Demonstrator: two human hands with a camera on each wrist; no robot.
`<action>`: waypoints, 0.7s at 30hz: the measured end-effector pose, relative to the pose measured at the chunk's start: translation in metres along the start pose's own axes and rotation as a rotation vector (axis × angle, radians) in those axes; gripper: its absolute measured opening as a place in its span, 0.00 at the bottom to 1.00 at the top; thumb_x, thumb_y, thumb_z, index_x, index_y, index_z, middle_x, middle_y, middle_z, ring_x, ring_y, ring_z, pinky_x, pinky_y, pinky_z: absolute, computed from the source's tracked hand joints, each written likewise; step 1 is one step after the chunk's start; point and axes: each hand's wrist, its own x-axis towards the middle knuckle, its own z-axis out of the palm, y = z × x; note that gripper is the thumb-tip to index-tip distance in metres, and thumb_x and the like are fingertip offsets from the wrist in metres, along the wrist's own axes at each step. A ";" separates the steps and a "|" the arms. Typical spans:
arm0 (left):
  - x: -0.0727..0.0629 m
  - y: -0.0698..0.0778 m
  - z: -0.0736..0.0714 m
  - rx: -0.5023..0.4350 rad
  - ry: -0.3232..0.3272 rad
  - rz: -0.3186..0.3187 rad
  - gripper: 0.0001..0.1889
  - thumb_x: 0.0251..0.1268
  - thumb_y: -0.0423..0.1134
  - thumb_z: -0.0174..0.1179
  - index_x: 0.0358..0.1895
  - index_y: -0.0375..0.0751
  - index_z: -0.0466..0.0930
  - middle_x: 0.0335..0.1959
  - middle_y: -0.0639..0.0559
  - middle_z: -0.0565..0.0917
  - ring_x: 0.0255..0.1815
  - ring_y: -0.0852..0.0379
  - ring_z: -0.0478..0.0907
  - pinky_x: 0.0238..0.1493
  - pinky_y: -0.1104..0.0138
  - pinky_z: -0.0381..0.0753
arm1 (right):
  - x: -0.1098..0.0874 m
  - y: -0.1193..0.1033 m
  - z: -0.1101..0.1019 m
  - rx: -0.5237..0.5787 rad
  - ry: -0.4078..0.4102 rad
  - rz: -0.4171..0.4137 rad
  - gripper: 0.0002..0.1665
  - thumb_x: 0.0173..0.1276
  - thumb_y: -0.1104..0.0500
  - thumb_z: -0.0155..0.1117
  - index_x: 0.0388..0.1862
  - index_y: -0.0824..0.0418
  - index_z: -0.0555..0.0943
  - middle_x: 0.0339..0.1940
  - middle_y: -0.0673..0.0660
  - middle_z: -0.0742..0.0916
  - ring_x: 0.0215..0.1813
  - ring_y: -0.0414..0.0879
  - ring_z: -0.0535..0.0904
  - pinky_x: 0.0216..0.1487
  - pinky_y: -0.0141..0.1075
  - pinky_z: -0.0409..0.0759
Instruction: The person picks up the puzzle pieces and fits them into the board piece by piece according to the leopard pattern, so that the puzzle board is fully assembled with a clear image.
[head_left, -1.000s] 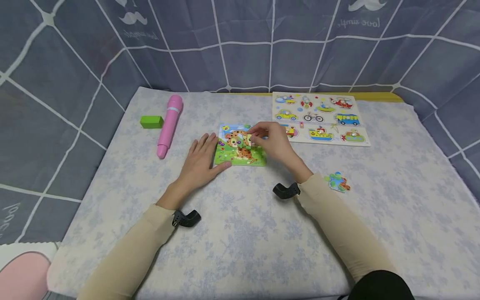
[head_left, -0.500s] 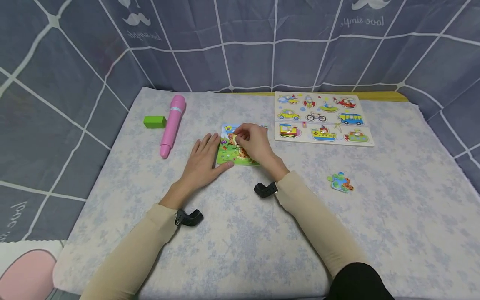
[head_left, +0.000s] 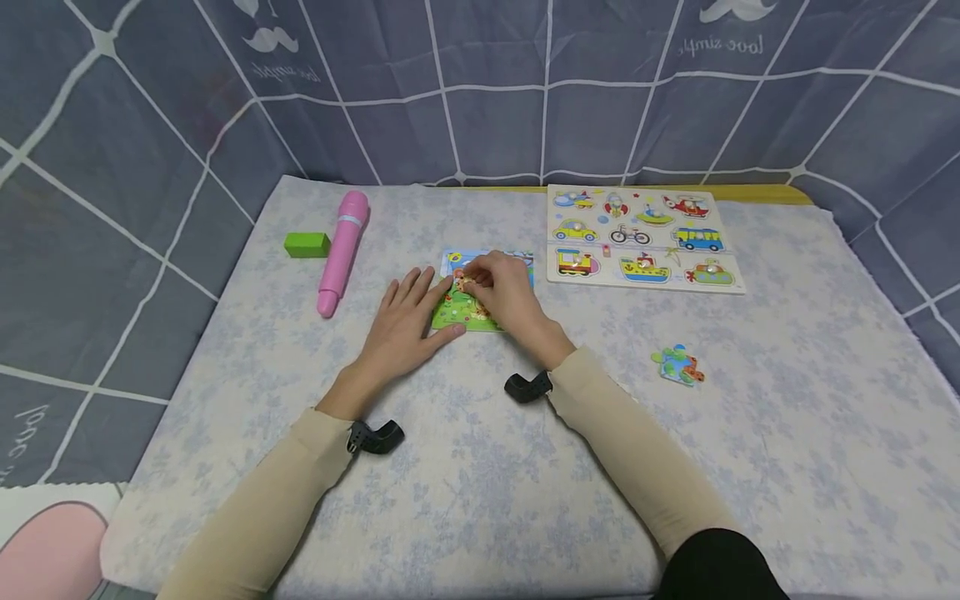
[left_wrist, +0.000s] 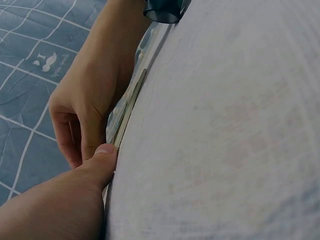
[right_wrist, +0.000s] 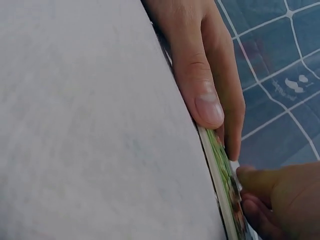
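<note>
A small jigsaw board (head_left: 453, 318) with a spotted cartoon animal on green and blue lies between the two hands. My left hand (head_left: 401, 321) rests at its left side, fingers spread, with index finger and thumb on the board's edge. My right hand (head_left: 512, 296) is over the board's middle, thumb and forefinger pinching a jigsaw piece (head_left: 461, 283) down at its surface. The fingers hide most of that piece and the board's right part. In the right wrist view the board (right_wrist: 220, 172) shows edge-on beneath both hands. A loose jigsaw piece (head_left: 678, 365) lies to the right.
A vehicle peg puzzle (head_left: 645, 237) lies at the back right. Off to the left are a pink microphone-shaped toy (head_left: 343, 254) and a green block (head_left: 307, 245). A grey-blue checked curtain (head_left: 495, 125) hangs behind the patterned tablecloth (head_left: 465, 483).
My right hand has moved left across the board with the piece and lowered it. My left index finger has shifted right, towards the right fingertips; the rest of that hand stays put.
</note>
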 end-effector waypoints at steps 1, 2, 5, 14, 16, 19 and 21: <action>0.000 0.000 0.000 0.001 -0.006 -0.001 0.44 0.75 0.66 0.57 0.86 0.50 0.56 0.87 0.40 0.54 0.89 0.39 0.43 0.86 0.41 0.39 | -0.001 0.000 -0.001 0.003 -0.002 0.007 0.14 0.70 0.60 0.76 0.51 0.66 0.89 0.43 0.61 0.89 0.43 0.52 0.87 0.47 0.39 0.87; 0.000 0.000 -0.001 0.000 -0.011 -0.002 0.44 0.75 0.66 0.56 0.86 0.50 0.56 0.87 0.40 0.54 0.89 0.39 0.43 0.87 0.41 0.39 | -0.001 0.000 -0.001 0.005 -0.007 0.012 0.15 0.69 0.59 0.77 0.51 0.65 0.89 0.43 0.61 0.89 0.44 0.51 0.87 0.48 0.39 0.87; 0.000 0.001 -0.001 0.003 -0.017 -0.007 0.44 0.75 0.67 0.56 0.86 0.51 0.56 0.87 0.40 0.53 0.89 0.40 0.43 0.87 0.42 0.39 | -0.002 0.001 -0.004 0.000 -0.026 0.007 0.18 0.68 0.57 0.78 0.53 0.64 0.89 0.45 0.59 0.90 0.46 0.50 0.87 0.50 0.40 0.86; 0.000 0.002 -0.001 0.003 -0.008 -0.010 0.42 0.76 0.65 0.56 0.85 0.49 0.58 0.87 0.39 0.55 0.89 0.39 0.44 0.87 0.41 0.40 | -0.003 0.004 -0.003 -0.045 -0.056 -0.032 0.14 0.69 0.56 0.78 0.49 0.63 0.91 0.46 0.58 0.90 0.48 0.50 0.87 0.53 0.40 0.86; -0.001 0.002 -0.001 0.003 -0.009 -0.009 0.43 0.76 0.65 0.57 0.85 0.49 0.59 0.87 0.39 0.55 0.89 0.39 0.44 0.87 0.41 0.39 | -0.003 0.006 -0.002 -0.048 -0.054 -0.028 0.15 0.69 0.56 0.77 0.50 0.63 0.91 0.47 0.58 0.90 0.49 0.50 0.87 0.53 0.40 0.86; 0.000 0.002 -0.001 0.004 -0.012 -0.009 0.42 0.76 0.65 0.56 0.85 0.49 0.59 0.87 0.39 0.55 0.89 0.39 0.44 0.87 0.41 0.39 | -0.004 0.007 -0.002 -0.052 -0.050 -0.033 0.17 0.70 0.57 0.76 0.54 0.64 0.90 0.50 0.59 0.90 0.50 0.51 0.86 0.54 0.41 0.85; 0.000 0.002 -0.001 0.006 -0.009 -0.007 0.43 0.76 0.65 0.56 0.85 0.49 0.58 0.87 0.39 0.55 0.89 0.39 0.44 0.87 0.42 0.39 | -0.004 0.007 -0.002 -0.056 -0.049 -0.046 0.19 0.71 0.57 0.76 0.56 0.64 0.89 0.52 0.60 0.90 0.52 0.52 0.86 0.55 0.43 0.85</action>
